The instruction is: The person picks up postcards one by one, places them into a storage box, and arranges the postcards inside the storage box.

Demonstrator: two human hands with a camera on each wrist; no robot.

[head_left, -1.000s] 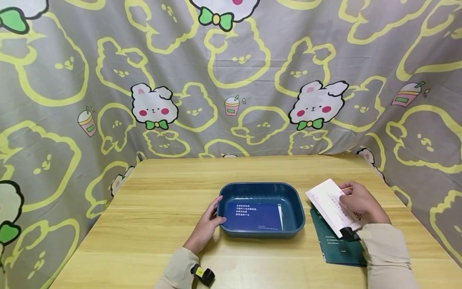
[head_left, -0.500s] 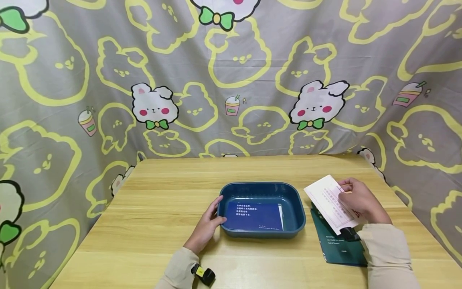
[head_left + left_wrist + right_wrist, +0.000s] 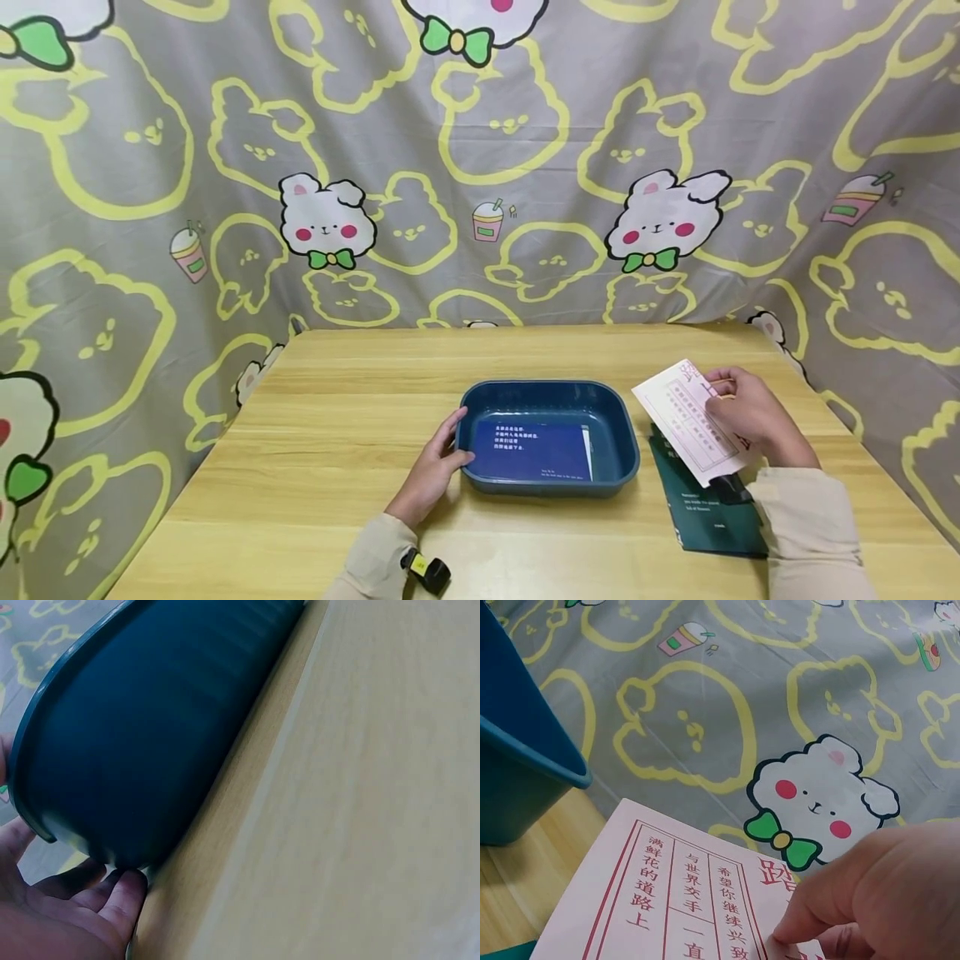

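My left hand (image 3: 431,471) grips the left end of a dark blue plastic bin (image 3: 555,488), thumb at the rim. In the left wrist view its fingers (image 3: 124,904) lie against the bin's outer wall. Inside the bin lies a dark blue card (image 3: 531,454) with white writing, a pale edge showing at its right. My right hand (image 3: 757,417) pinches a pale pink card (image 3: 690,425) with red printed characters by its right edge, thumb on top. That card is held tilted over a dark green card (image 3: 712,521), covering part of it.
The wooden table (image 3: 337,433) stretches left of the bin and in front of it. A grey curtain (image 3: 525,192) with yellow outlines and cartoon rabbits hangs behind the table and along both sides. A black wrist strap (image 3: 426,571) sits on the left sleeve.
My right hand has raised the pink card slightly and turned its printed face more toward the head camera. The left hand keeps its hold on the bin. The head view has shifted a little.
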